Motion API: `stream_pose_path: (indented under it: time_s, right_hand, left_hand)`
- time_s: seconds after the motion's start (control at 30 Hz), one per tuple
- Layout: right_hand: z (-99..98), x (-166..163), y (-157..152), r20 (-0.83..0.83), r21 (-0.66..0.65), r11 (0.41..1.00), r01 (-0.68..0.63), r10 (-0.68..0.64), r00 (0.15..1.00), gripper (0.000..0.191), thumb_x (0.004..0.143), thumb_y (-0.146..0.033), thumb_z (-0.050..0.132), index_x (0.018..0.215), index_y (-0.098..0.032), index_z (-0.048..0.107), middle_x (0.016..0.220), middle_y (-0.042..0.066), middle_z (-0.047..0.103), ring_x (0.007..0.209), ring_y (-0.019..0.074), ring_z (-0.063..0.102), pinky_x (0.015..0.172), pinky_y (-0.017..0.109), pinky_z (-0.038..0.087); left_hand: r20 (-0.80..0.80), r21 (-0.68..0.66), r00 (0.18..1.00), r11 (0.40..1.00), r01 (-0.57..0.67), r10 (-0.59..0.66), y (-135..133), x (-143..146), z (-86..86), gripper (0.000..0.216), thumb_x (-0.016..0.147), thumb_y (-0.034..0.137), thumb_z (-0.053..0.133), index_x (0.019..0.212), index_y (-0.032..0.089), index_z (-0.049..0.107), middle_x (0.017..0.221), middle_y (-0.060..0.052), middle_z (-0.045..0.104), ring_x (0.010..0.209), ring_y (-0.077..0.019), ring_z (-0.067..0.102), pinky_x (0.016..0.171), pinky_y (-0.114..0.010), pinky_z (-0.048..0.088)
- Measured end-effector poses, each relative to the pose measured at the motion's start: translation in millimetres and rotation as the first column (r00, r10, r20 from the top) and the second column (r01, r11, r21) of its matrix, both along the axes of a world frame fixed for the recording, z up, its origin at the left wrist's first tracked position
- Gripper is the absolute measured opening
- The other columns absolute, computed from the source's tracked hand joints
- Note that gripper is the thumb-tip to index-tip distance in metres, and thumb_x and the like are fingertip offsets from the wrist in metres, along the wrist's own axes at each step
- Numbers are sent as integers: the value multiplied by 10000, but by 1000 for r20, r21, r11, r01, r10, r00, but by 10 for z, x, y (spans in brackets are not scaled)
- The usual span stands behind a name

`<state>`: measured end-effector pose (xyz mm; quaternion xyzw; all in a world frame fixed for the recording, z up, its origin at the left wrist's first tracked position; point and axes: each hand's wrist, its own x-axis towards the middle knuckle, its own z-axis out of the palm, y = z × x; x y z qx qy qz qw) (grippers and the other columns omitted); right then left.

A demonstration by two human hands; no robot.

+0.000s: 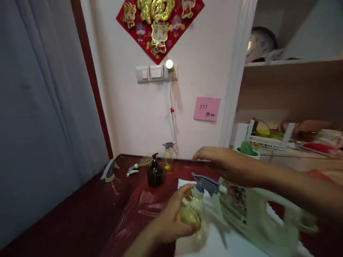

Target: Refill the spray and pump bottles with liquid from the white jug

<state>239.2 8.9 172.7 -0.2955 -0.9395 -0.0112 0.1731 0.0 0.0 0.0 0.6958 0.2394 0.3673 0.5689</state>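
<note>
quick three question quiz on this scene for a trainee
1. True or false: the left hand grips the small spray bottle.
2. What stands nearest the dark pump bottle? A) pink note B) spray bottle by the wall C) green cup
3. Fill in: the right hand reaches out over the big white ____.
Key: 1 true; 2 B; 3 jug.
</note>
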Motion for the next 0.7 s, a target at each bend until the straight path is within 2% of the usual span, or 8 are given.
stream_pose_path:
  time_s: [0.07,0.13,0.17,0.23,0.37,0.5,0.6,0.7]
  right_hand:
    - [-4,-29,-62,88,1,992,-125,125,988,513,850,44,525,1312,-160,618,1361,110,610,1209,237,570,1000,402,473]
    - [-14,-64,-113,147,-25,980,-200,201,968,632,749,102,556,1314,-171,628,1383,93,598,1252,237,532,1051,401,425]
    - [-23,-85,-131,166,-51,974,-221,226,960,664,694,123,563,1283,-170,649,1331,84,626,1212,231,545,1030,388,425]
    - [-47,-130,-153,182,-103,972,-212,228,956,534,692,108,606,1140,-164,707,1164,62,685,1091,221,570,955,364,429]
    - [-128,-187,-165,225,-157,984,-88,123,967,197,804,-19,691,951,-143,732,907,48,685,912,216,545,868,366,395]
    - [-223,-187,-177,207,-211,974,86,-42,977,142,805,-143,789,933,-134,728,931,68,688,936,237,579,858,370,396]
    - [-253,-230,-165,175,-294,928,229,-183,967,98,815,-211,786,851,-157,712,895,36,702,863,198,620,778,312,418]
    - [-240,-337,-134,178,-399,848,349,-301,937,93,814,-257,746,811,-177,698,803,-4,699,732,157,622,627,255,398]
  left_hand:
    - [58,-51,994,995,90,-87,-16,-10,78,920,678,166,814,1469,287,360,1463,-124,463,1374,-366,448,1127,-541,335]
    - [88,-85,986,985,150,-143,-35,-18,153,920,678,191,836,1459,286,359,1427,-115,500,1354,-357,475,1109,-522,366]
    - [92,-98,983,981,169,-160,-46,-20,187,926,672,198,848,1454,283,360,1413,-112,510,1344,-355,487,1098,-514,382]
    - [76,-111,982,978,179,-171,-63,-24,241,941,653,202,861,1446,276,361,1383,-111,530,1310,-351,517,1070,-500,415]
    - [-95,0,991,995,98,-98,-68,-23,258,924,619,140,830,1420,267,387,1330,-94,565,1214,-333,566,1036,-494,441]
    - [-257,156,965,988,-11,52,-54,-8,182,936,597,136,827,1413,264,385,1304,-95,569,1187,-339,558,1038,-507,443]
    - [-258,235,960,971,-50,112,-50,11,148,954,607,146,819,1448,263,383,1356,-103,533,1225,-344,533,1066,-498,432]
    - [-241,314,957,946,-84,165,-58,28,163,917,642,158,805,1466,252,412,1368,-106,538,1242,-339,521,1103,-499,399]
